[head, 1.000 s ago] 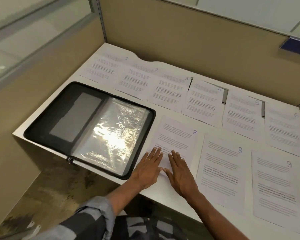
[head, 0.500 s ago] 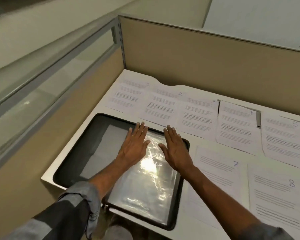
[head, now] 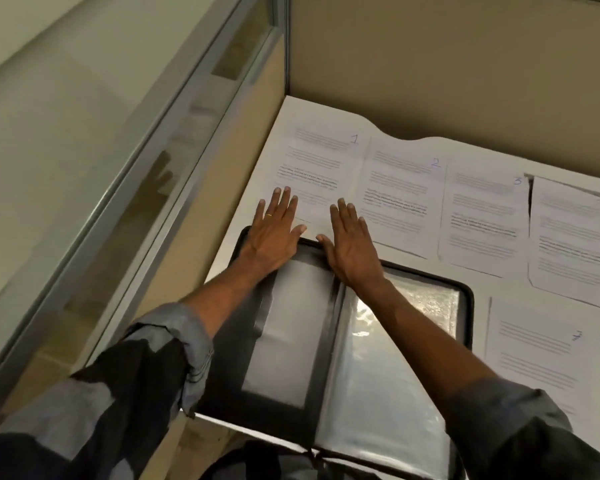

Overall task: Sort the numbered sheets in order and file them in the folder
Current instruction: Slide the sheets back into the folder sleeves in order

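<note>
An open black zip folder (head: 463, 306) with shiny clear sleeves lies at the desk's near left. Behind it, sheet 1 (head: 319, 161) lies in the far left corner, with sheet 2 (head: 399, 188), sheet 3 (head: 482, 216) and another sheet (head: 572, 237) in a row to its right. Sheet 7 (head: 541, 348) lies right of the folder. My left hand (head: 274, 230) and my right hand (head: 350, 240) lie flat, fingers straight, on the lower part of sheet 1, wrists over the folder's far edge. Neither hand holds anything.
Beige partition walls (head: 447, 71) close the white desk (head: 326, 110) at the back and left, with a glass panel (head: 174, 140) above the left wall. More sheets run out of view on the right.
Both hands moved from sheet 7 across the folder to the far left and now rest on sheet 1. The view has swung left and closer.
</note>
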A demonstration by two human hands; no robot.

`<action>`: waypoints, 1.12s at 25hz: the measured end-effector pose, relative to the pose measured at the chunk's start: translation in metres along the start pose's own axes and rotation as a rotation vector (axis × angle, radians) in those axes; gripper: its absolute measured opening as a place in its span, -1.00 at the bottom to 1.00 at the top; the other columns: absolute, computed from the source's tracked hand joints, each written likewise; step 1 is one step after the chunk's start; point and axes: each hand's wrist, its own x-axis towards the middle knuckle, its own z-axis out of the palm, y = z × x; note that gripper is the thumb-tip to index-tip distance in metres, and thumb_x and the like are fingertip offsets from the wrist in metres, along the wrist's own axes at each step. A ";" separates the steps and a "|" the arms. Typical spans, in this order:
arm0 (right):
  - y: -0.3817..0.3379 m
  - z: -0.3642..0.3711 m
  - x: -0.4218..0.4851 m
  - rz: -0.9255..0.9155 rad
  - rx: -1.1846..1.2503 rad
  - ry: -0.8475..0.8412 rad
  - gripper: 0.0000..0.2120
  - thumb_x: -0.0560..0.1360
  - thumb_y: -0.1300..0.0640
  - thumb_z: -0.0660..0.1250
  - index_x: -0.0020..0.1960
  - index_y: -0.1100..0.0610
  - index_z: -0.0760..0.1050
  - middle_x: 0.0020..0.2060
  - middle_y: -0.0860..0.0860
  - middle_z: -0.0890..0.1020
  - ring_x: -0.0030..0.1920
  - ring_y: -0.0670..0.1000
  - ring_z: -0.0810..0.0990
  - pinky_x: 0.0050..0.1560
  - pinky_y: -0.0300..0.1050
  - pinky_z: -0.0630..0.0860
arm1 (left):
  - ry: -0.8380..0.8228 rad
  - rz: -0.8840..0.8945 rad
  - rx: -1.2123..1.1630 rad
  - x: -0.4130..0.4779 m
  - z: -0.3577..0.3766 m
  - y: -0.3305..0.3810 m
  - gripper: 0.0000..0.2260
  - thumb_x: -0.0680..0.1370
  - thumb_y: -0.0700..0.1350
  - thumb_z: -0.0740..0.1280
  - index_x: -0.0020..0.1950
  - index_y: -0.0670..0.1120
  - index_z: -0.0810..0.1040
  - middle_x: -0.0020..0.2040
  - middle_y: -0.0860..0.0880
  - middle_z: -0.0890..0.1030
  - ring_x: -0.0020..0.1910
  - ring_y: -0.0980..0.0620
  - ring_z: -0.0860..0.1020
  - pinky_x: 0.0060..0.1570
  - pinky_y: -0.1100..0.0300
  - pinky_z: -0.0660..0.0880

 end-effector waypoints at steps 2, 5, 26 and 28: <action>-0.008 0.008 0.025 0.016 0.008 -0.038 -0.39 0.73 -0.10 0.01 0.65 0.20 0.00 0.65 0.15 -0.01 0.65 0.14 -0.05 0.61 0.06 -0.09 | -0.023 -0.035 -0.039 0.019 0.003 -0.025 -0.40 0.73 0.10 0.05 0.67 -0.16 -0.04 0.68 -0.13 -0.10 0.65 -0.08 -0.18 0.61 -0.07 -0.21; -0.012 0.023 0.055 0.007 0.034 -0.089 -0.42 0.74 -0.07 -0.02 0.65 0.21 -0.01 0.65 0.15 -0.02 0.65 0.14 -0.07 0.63 0.05 -0.07 | -0.094 -0.152 -0.089 0.046 0.010 -0.049 -0.38 0.72 0.13 0.04 0.67 -0.17 -0.04 0.68 -0.16 -0.12 0.65 -0.13 -0.18 0.61 -0.09 -0.19; -0.003 0.062 0.080 -0.020 0.248 -0.136 -0.50 0.73 0.13 0.08 0.63 0.23 0.11 0.63 0.17 0.08 0.64 0.17 -0.02 0.63 -0.04 -0.10 | 0.084 -0.681 -0.889 0.151 0.014 -0.045 -0.41 0.40 0.37 0.39 0.30 0.05 0.50 0.18 0.04 0.62 0.26 -0.06 0.54 0.24 -0.06 0.55; -0.001 0.064 0.081 -0.019 0.251 -0.133 -0.50 0.73 0.13 0.09 0.63 0.22 0.11 0.64 0.15 0.08 0.64 0.15 -0.02 0.62 -0.09 -0.13 | 0.136 -0.624 -0.972 0.152 0.008 -0.047 -0.60 0.48 0.22 0.42 0.18 0.00 0.59 0.06 0.06 0.67 0.09 0.00 0.63 0.11 -0.05 0.62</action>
